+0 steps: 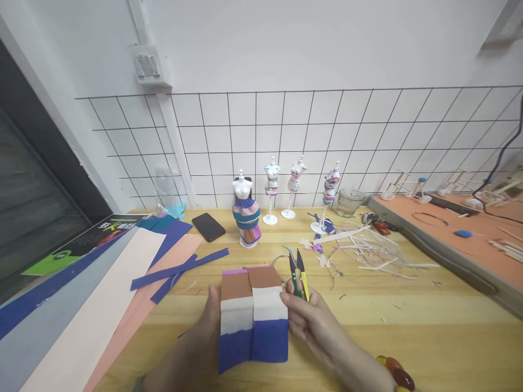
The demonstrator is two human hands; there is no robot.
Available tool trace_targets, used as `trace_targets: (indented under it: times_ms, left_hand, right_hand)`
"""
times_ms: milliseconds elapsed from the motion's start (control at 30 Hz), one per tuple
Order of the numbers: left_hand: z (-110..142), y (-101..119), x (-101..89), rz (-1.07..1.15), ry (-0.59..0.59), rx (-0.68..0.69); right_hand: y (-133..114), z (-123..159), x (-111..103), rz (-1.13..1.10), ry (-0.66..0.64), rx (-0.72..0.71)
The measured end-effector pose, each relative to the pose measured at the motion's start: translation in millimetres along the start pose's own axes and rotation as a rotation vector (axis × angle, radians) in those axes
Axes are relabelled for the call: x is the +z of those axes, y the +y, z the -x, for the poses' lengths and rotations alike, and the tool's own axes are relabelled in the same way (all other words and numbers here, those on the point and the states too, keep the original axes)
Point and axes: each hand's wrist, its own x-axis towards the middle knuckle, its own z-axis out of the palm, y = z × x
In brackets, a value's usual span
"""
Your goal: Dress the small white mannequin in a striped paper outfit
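Note:
A folded striped fabric piece (269, 340), banded in brown, white and blue with a sliver of purple at the top, is held up over the table's near side. My left hand (200, 337) grips its left edge; the fingers behind it are hidden. At the right edge my right hand (312, 321) pinches the fabric while also holding thread snips (302, 283) with one green and one yellow handle. The snips' blades point up and stand apart. Behind the fabric, a larger white mini dress form (243, 190) wears a layered, multicoloured striped skirt (247, 220).
Fabric strips (102, 305) in blue, grey and pink cover the left side. A black phone (208, 226) lies behind them. Several dress forms (271, 185) stand at the back near a glass jar (350, 202). Thin scraps (368, 247) and an orange-topped tray (453, 228) are right.

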Motion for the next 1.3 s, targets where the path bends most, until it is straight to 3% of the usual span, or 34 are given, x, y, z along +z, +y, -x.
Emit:
trace_targets:
  times_ms: [33,133,233,433,700,800,1000,1200,1300]
  left_hand:
    - [2,-2,-4.1,0.275,-0.070,-0.035]
    - [4,-9,-13.6,0.689,-0.186,-0.087]
    - [3,-14,-15.8,0.805,-0.118,-0.115]
    - [0,-17,-9.1,0.666,0.049,-0.176]
    - [4,-8,-2.3,0.639,-0.001,-0.102]
    - [4,-7,0.7,0.529,0.007,-0.067]
    - [2,-10,2.7,0.446,0.085,-0.042]
    - [0,-9,-4.3,0.438,0.293,-0.097]
    - [0,-8,-4.7,0.427,0.221,-0.076]
  right_hand:
    - [2,-1,-1,0.068,-0.011,-0.024]
    - [8,-5,-5,0.281,-0.022,-0.083]
    - [15,-7,-9,0.432,-0.031,-0.108]
    - [16,-8,-8,0.556,0.019,-0.143]
    - [15,-9,-4,0.584,0.102,-0.234]
    - [14,-8,-1,0.607,0.114,-0.262]
    - [10,-4,4,0.594,0.062,-0.192]
    - [18,-7,-5,0.644,0.003,-0.168]
    - [22,-10,-8,0.650,0.021,-0.168]
